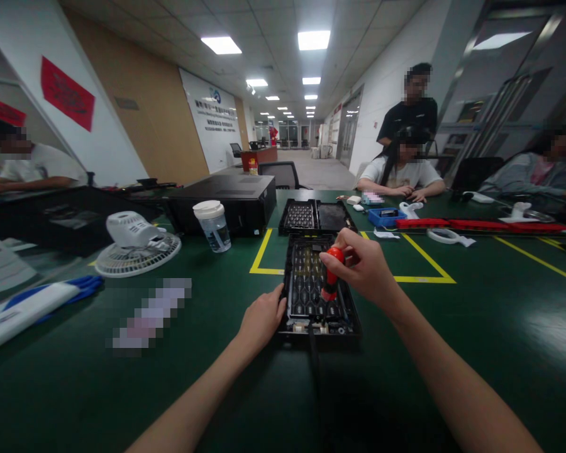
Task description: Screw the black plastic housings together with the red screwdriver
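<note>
An opened black housing (351, 318), with rows of dark ribbed cells inside, lies on the green table in front of me. My left hand (263, 313) grips its left edge, with the fingertips partly hidden against the side. In my right hand (364, 264) is a screwdriver (331, 277) with a red handle, held upright over the lower right of the housing. Its tip points down near the front edge, among small white parts. A black cable (314, 358) runs from the front of the housing towards me. Just behind lies another open black case (300, 215).
Left of the housing stand a lidded clear cup (216, 228), a white fan (136, 245) and a large black box (236, 195). A blue tray (387, 217), a tape roll (443, 235) and a long red strip (481, 225) lie at the right. Several people sit or stand around.
</note>
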Demonstrator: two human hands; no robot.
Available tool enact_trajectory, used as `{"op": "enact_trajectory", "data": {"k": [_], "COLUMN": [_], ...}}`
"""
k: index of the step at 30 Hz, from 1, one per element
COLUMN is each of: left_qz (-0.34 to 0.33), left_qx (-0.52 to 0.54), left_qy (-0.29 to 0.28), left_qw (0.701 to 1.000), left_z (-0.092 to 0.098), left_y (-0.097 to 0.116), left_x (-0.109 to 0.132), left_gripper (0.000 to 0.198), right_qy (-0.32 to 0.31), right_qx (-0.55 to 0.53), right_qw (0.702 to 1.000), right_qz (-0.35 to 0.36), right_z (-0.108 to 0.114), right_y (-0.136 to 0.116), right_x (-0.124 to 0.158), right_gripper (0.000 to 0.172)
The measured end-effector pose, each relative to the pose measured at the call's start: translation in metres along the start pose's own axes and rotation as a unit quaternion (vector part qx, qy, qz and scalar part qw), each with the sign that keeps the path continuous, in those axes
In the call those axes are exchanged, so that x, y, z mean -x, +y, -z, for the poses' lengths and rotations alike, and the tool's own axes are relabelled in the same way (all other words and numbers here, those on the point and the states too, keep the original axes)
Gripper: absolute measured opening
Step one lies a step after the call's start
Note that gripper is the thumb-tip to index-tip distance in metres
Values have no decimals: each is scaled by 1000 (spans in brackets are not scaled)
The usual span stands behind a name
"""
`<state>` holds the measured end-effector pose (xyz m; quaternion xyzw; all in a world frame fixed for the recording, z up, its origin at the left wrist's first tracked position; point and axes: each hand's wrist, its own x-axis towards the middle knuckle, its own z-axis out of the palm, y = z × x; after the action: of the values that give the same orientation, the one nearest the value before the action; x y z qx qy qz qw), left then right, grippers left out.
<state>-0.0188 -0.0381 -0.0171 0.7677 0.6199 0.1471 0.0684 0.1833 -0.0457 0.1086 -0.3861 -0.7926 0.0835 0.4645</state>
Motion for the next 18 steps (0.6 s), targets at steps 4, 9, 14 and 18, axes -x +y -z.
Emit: {"op": "enact_trajectory", "data": {"k": [4, 9, 14, 18], "left_qz": [2, 4, 1, 0], "left_qx": [0, -6, -11, -11], "left_qy": [-6, -3, -1, 1], "left_qw": [1000, 1000, 1000, 1000], "left_z": [2, 1, 0, -1], "left_y": [1, 0, 0, 0], "left_x": [0, 0, -1, -1], "left_gripper": [42, 43, 42, 42], "right_qy": [13, 45, 80, 107], "right_qx": [30, 68, 104, 129], "right_qw": [999, 997, 991, 986], "right_qz": [5, 1, 3, 7], "right_z": [-1, -3, -6, -8], "right_y": [-4, -6, -8, -10], "right_x": [1, 1, 1, 2], "right_gripper": [25, 27, 30, 32]}}
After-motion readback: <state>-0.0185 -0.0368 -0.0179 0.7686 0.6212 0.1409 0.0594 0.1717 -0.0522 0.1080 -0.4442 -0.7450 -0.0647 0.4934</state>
